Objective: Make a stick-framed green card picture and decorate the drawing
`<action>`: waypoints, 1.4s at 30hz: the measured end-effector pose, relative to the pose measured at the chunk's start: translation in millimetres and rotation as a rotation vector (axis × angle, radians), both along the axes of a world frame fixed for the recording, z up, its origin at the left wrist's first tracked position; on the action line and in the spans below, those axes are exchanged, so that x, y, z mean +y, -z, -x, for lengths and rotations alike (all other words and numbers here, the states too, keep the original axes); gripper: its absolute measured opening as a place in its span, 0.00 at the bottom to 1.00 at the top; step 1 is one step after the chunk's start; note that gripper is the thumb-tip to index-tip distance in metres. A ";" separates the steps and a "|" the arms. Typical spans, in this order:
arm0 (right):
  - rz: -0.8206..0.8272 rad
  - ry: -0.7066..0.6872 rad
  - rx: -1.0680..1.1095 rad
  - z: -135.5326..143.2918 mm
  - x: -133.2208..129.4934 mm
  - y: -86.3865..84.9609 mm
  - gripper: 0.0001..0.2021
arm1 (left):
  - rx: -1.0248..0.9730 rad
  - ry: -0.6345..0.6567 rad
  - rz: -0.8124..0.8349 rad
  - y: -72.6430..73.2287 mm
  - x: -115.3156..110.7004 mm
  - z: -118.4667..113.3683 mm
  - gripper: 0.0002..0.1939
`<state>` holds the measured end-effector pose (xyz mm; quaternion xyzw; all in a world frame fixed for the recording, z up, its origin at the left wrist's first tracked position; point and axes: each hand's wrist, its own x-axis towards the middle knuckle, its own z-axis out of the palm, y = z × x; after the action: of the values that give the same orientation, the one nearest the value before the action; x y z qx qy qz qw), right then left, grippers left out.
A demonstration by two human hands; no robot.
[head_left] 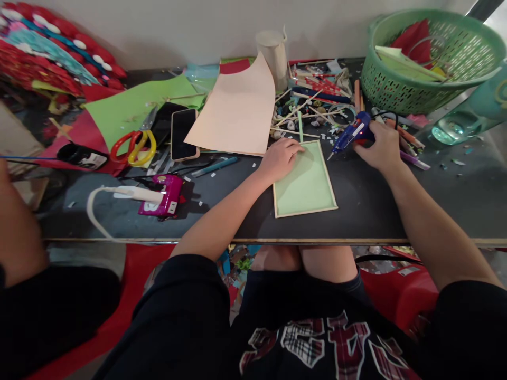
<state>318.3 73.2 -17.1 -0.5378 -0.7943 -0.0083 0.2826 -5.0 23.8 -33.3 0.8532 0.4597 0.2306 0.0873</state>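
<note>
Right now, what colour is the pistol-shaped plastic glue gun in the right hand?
The glue gun has a blue body, best seen in the head view.

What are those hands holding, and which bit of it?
The right hand holds the blue glue gun by its handle. The left hand lies over the pale green card's upper-left edge; whether it grips there can't be told.

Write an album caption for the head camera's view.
The left hand rests on a pale-rimmed green panel while the right hand holds a blue glue gun over a cluttered dark table.
</note>
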 end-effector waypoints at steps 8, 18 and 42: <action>0.025 -0.045 0.009 5.5 -1.0 1.9 0.10 | -0.003 0.002 0.013 -0.7 -0.2 0.0 0.20; 0.071 -0.046 0.005 4.7 -1.1 0.4 0.09 | 0.024 -0.009 0.032 -3.2 -0.9 -1.8 0.20; 0.101 -0.066 -0.013 1.5 3.1 0.4 0.09 | -0.007 0.005 0.044 -3.1 -0.6 -1.1 0.21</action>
<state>316.7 76.3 -17.5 -0.5246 -0.8130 0.0376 0.2500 -3.9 23.3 -30.2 0.8514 0.4622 0.2231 0.1083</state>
